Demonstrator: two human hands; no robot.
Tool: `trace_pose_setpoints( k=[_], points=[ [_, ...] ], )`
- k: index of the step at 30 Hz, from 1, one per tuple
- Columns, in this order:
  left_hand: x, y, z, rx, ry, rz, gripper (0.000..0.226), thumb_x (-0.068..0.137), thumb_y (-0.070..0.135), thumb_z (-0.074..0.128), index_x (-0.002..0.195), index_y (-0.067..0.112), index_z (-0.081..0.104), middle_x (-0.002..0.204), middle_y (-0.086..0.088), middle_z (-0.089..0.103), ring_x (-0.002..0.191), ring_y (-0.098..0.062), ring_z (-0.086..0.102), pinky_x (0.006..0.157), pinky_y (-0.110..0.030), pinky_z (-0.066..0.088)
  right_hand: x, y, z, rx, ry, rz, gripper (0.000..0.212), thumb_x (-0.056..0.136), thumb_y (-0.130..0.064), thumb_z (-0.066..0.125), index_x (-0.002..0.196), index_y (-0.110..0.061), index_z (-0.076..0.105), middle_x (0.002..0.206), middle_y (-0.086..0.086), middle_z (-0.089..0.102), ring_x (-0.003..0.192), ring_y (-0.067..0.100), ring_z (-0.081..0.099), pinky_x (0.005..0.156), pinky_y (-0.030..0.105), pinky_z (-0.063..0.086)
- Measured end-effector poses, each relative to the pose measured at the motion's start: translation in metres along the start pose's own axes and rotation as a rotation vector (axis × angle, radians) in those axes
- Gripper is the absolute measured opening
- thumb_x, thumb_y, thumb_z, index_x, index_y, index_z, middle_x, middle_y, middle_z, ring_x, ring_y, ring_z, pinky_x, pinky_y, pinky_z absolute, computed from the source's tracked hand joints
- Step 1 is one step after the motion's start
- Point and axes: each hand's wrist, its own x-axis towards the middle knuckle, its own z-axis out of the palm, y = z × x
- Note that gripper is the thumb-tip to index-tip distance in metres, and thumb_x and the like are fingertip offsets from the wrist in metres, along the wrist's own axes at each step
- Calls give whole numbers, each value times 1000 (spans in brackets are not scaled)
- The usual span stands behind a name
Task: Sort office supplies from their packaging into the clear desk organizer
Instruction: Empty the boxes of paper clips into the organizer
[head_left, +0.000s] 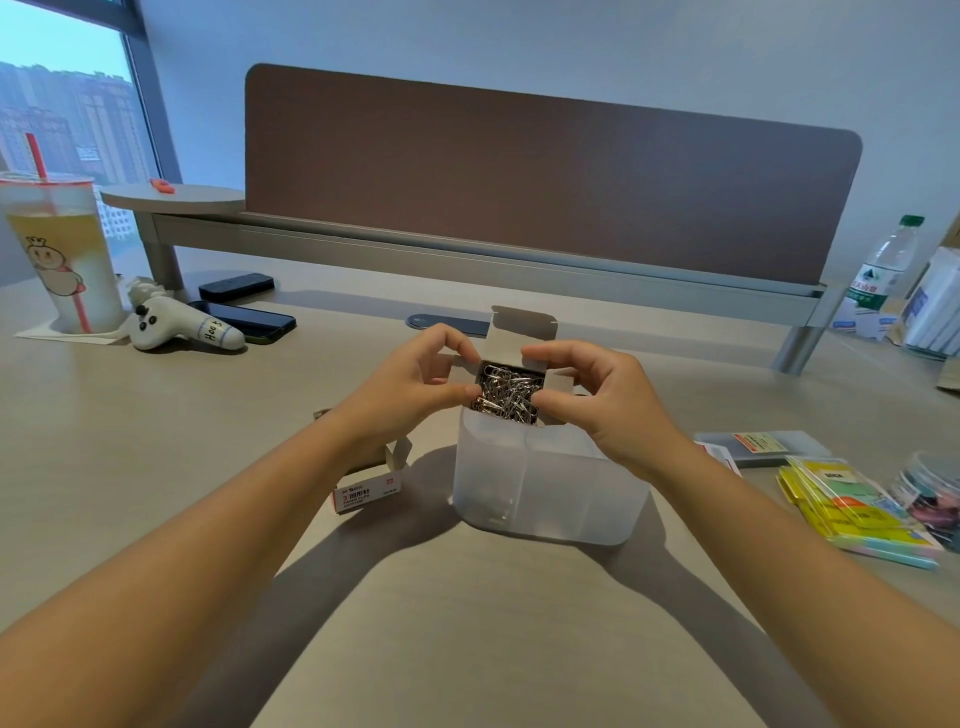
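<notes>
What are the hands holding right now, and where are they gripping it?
An open paper clip box, pinched at its top by both hands: left hand on the left edge, right hand on the right.

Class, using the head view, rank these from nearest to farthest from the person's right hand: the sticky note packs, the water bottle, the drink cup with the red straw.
From the right hand:
1. Sticky note packs, on the desk just to its right.
2. Water bottle, far right, at the back.
3. Drink cup, far left, across the desk.
</notes>
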Motion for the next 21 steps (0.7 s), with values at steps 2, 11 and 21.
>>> trace_pose_setpoints(
  k=[2,11,21],
  points=[
    [1,1,1,-8,-6,24,24,84,1,52,84,25,48,95,3,57,100,-21,57,94,-39,49,-1,0,0,-17,5,-12,31,80,4,57,100,-19,55,95,-5,55,81,9,53,61,13,53],
    [9,-1,2,-13,15,80,26,84,0,52,82,25,49,87,1,59,83,-18,59,77,-25,53,0,1,1,-98,66,-40,32,80,0,60,110,-12,58,100,-4,54,81,2,49,62,3,47],
    [10,-9,1,-89,16,69,25,84,-2,52,82,22,50,86,2,60,82,-11,60,71,-19,54,0,4,2,-156,37,-64,28,80,-1,60,100,-21,56,95,-12,52,83,-1,50,63,1,46]
  ],
)
